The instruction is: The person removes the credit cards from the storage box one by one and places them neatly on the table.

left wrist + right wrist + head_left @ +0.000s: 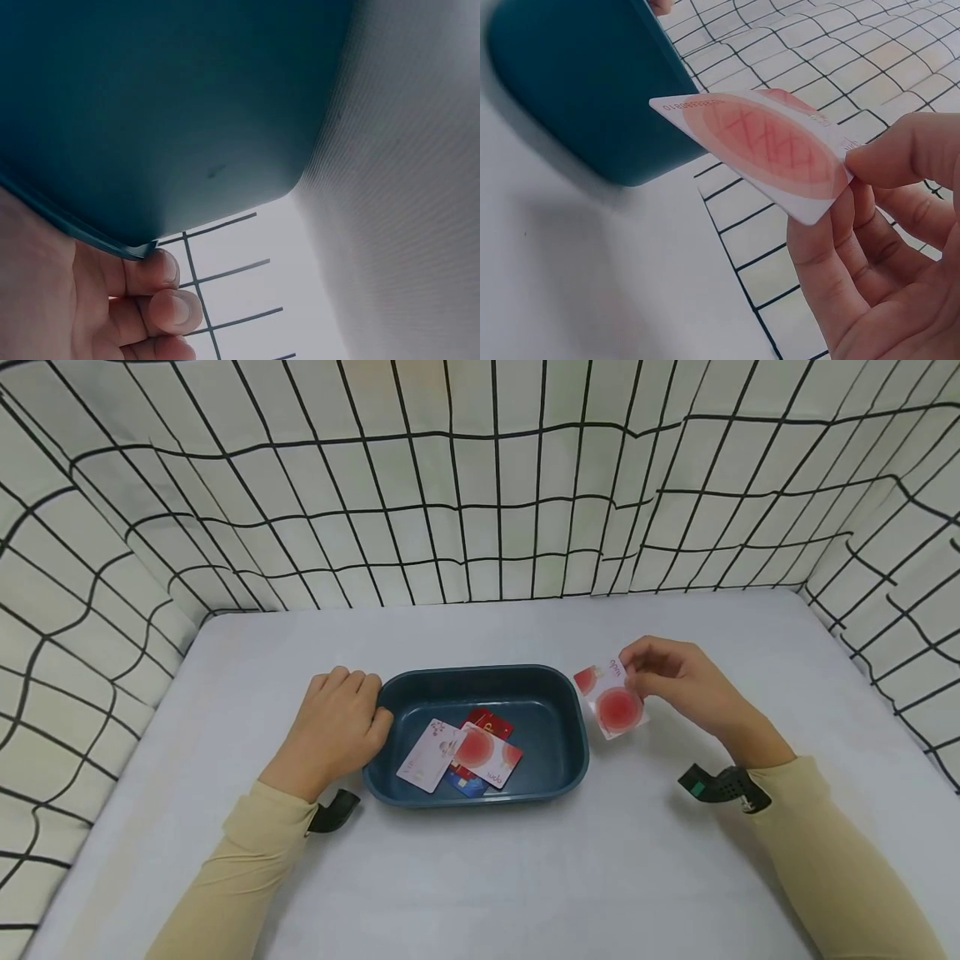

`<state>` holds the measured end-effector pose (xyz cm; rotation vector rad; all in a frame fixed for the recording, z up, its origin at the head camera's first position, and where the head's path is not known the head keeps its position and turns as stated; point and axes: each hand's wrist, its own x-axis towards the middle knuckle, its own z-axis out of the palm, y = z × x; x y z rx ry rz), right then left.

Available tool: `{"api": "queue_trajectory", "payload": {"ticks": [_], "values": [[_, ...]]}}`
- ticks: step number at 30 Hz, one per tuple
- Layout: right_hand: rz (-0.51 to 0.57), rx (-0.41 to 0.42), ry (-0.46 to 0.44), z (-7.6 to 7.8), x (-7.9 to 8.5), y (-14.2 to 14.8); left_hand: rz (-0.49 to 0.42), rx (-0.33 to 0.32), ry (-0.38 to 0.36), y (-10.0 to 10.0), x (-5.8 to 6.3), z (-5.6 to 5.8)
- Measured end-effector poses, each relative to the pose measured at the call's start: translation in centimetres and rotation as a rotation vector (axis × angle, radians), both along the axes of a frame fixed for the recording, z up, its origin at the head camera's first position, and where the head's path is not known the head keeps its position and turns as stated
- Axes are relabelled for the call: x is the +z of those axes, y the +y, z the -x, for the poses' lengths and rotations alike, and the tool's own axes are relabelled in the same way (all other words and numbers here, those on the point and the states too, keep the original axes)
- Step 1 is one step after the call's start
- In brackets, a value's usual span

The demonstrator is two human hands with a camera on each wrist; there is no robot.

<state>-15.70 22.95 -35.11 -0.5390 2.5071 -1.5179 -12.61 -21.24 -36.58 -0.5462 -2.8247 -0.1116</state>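
A dark teal plastic tray stands on the table, holding several cards. My left hand grips its left rim, fingers curled over the edge; the left wrist view shows the tray's outer wall beside the fingertips. Inside lie a pale card, a white card with red circles, a red card and a blue card, partly overlapping. To the right of the tray, my right hand pinches another white card with pink-red circles between thumb and fingers, above the table.
White cloth covers the table. Behind it and along both sides rises a white backdrop with a black grid. Each wrist wears a black strap, the right one with a small green patch.
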Motion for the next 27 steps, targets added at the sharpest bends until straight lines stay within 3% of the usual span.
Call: {"api": "queue_trajectory", "payload": {"ticks": [8,27], "values": [[-0.039,-0.058,-0.049,0.6,-0.3,0.9,-0.005,-0.006,0.005,0.0,0.0,0.1],[-0.006,-0.069,-0.114,1.7,-1.4,2.0,-0.029,-0.016,0.013,0.0,-0.1,0.2]]}}
